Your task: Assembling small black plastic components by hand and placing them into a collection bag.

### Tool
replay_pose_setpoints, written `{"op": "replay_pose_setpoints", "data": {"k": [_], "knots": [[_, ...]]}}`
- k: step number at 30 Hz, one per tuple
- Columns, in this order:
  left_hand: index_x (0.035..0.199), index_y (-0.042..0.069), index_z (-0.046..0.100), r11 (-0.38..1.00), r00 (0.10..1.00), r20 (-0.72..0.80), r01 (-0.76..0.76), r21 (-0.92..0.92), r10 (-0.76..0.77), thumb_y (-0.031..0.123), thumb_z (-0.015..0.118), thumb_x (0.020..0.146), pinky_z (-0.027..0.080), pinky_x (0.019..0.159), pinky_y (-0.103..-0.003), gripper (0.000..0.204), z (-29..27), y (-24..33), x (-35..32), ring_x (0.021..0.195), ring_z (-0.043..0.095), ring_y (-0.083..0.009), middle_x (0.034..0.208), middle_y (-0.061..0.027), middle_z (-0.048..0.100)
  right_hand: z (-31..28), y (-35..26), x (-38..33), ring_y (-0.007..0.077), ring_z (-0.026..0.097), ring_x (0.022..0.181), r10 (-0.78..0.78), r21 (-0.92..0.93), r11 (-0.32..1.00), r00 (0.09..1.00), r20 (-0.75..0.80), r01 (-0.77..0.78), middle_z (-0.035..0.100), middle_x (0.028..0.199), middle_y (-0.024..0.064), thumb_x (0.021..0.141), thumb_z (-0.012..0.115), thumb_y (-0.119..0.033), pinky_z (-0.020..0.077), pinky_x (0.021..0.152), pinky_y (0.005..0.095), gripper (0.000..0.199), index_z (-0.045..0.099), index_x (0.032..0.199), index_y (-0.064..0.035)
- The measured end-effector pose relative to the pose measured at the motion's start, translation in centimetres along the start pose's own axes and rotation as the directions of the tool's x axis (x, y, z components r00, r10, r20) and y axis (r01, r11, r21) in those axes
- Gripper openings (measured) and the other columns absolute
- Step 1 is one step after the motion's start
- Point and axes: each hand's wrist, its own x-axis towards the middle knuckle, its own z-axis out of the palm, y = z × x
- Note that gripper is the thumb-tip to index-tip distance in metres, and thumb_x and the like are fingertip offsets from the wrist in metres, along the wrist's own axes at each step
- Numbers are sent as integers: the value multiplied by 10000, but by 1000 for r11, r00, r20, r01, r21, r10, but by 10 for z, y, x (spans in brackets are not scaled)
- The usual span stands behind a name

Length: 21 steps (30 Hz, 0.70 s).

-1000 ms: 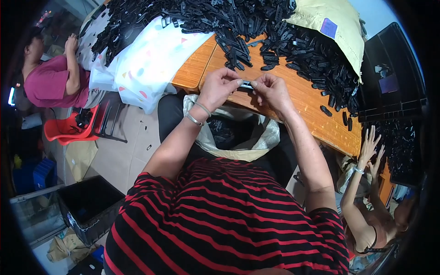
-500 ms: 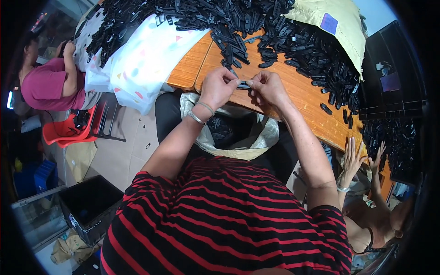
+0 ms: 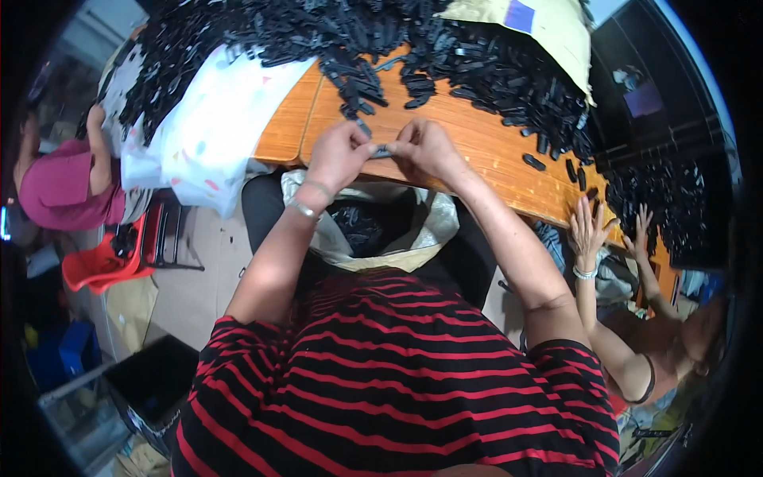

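Observation:
My left hand [image 3: 338, 157] and my right hand [image 3: 433, 151] meet over the near edge of the wooden table [image 3: 477, 139]. Between them they pinch a small, narrow black plastic part [image 3: 381, 151], one end in each hand's thumb and fingers. Its details are too small to make out. Another black piece [image 3: 363, 127] shows by my left fingertips; whether I hold it or it lies on the table I cannot tell. Below my hands, at my lap, a pale woven sack [image 3: 441, 226] gapes, with dark pieces inside.
Heaps of black plastic parts [image 3: 501, 71] cover the table's far side, beneath a cream sack [image 3: 548, 24]. White printed sheeting [image 3: 211, 119] hangs at left. One person [image 3: 63, 183] sits at left; another's hand [image 3: 586, 230] is at the right table edge. A black crate [image 3: 155, 381] stands lower left.
My view has shifted, so the scene sits further left and the far heaps higher. Both hands still pinch the black part. The co-worker's hands at right have moved slightly.

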Motion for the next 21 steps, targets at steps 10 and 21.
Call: {"op": "replay_pose_setpoints", "data": {"k": [10,21], "knots": [[880,-1,628,994,992,117,-25,-110,38,28,665,788,389,594,-209,104,-35,4,-59,616,461,-84,814,-26,520,-130,52,-97,360,614,858,-207,-682,664,802,-560,-305,590,1023,149,779,679,-134,490,735,415,226,644,998,-92],[972,96,633,817,886,-96,-370,442,453,21,656,756,477,700,-354,229,-25,-7,11,853,567,-268,877,-88,546,-75,27,-43,312,600,849,-301,-552,826,917,-261,114,613,916,168,859,624,-117,473,752,362,165,627,987,-13]]}}
